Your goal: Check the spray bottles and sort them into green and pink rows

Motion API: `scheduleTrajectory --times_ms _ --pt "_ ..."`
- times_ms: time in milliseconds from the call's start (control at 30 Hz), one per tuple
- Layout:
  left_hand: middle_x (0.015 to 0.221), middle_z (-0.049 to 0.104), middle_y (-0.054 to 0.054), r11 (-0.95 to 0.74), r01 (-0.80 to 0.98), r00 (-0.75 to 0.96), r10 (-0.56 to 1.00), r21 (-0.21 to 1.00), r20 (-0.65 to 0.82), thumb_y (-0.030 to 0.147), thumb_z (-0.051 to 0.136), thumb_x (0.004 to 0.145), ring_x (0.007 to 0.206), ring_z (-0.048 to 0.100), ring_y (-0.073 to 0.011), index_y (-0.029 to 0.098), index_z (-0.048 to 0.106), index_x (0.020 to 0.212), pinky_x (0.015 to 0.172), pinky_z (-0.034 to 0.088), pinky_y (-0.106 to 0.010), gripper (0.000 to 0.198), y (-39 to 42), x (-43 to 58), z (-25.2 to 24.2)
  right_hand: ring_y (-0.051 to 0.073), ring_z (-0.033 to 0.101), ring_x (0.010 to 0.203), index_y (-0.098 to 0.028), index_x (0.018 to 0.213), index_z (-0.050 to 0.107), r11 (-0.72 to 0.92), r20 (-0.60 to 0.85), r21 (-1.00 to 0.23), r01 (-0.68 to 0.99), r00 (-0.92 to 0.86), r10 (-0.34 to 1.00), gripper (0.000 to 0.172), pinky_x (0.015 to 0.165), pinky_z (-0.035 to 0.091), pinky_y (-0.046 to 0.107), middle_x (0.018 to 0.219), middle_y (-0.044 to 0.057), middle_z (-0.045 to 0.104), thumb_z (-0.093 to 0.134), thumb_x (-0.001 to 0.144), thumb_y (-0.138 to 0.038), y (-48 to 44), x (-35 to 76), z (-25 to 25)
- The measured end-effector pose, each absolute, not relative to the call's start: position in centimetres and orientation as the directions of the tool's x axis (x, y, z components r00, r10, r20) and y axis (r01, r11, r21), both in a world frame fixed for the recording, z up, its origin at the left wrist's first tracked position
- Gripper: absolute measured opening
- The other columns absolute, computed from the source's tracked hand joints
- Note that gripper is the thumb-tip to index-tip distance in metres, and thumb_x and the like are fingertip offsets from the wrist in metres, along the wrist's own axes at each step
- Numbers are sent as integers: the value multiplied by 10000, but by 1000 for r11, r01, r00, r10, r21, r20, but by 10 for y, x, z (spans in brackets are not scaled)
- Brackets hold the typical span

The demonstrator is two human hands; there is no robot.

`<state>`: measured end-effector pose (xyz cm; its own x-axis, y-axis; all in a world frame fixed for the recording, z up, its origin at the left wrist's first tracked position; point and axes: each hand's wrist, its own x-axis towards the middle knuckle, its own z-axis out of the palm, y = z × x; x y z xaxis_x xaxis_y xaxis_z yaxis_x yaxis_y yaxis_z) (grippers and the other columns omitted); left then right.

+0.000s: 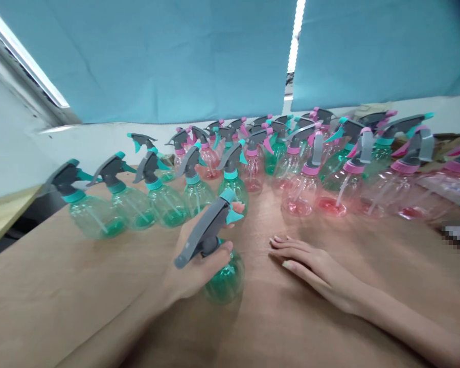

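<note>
My left hand (193, 268) is wrapped round the neck of a green spray bottle (224, 280) with a grey trigger head and teal nozzle. The bottle stands on the brown table (80, 286) near the front middle. My right hand (310, 263) lies flat on the table just right of the bottle, fingers stretched out and together, holding nothing.
Behind the hands stand several green spray bottles (164, 204) in a row at the left and several pink ones (302, 197) at the right and back. Blue curtains (157, 56) hang above a white sill. A wooden surface (3, 209) sits at far left.
</note>
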<state>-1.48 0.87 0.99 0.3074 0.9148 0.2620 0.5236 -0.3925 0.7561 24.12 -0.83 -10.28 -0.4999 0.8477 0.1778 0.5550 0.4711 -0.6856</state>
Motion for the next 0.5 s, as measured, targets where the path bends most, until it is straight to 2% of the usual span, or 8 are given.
scheduleTrajectory --times_ms 67,167,200,333,433,500 --pt "1175 708 -36 -389 462 287 916 797 281 206 571 703 959 695 -237 275 659 1187 738 583 -312 497 9 -13 8 266 468 1362 -250 1299 625 484 180 -657 578 -502 846 404 1138 379 496 1420 72 575 439 1005 -455 -9 239 -103" --pt "1204 703 -42 -342 453 260 934 823 245 214 575 695 940 703 -242 270 662 1189 640 580 -293 505 8 -11 7 276 467 1362 -240 1320 609 500 182 -620 605 -509 841 423 1135 382 510 1433 86 559 504 979 -467 -9 238 -105" --pt "1208 704 -43 -337 457 259 936 823 240 215 567 699 944 703 -240 265 659 1194 651 583 -293 506 8 -11 8 276 463 1365 -240 1325 605 503 179 -611 611 -512 840 428 1137 379 512 1438 84 554 511 976 -469 -9 238 -105" --pt "1087 747 -44 -348 482 257 933 804 250 222 559 702 952 701 -241 235 666 1187 837 584 -340 497 8 -11 9 259 433 1387 -231 1346 589 496 137 -595 632 -529 838 448 1156 357 494 1461 71 529 460 996 -480 -8 238 -104" --pt "1108 740 -55 -347 480 277 931 806 236 225 557 705 892 701 -234 228 651 1218 726 589 -312 521 10 -11 9 252 421 1395 -229 1355 583 484 114 -606 631 -533 839 455 1171 335 481 1472 65 517 443 1003 -481 -8 239 -102" --pt "1187 718 -51 -333 478 291 933 813 212 231 553 709 748 689 -196 241 634 1245 612 568 -283 542 10 -11 9 251 409 1403 -233 1364 576 476 105 -614 630 -532 840 458 1179 320 481 1481 59 506 443 1003 -481 -8 239 -102"
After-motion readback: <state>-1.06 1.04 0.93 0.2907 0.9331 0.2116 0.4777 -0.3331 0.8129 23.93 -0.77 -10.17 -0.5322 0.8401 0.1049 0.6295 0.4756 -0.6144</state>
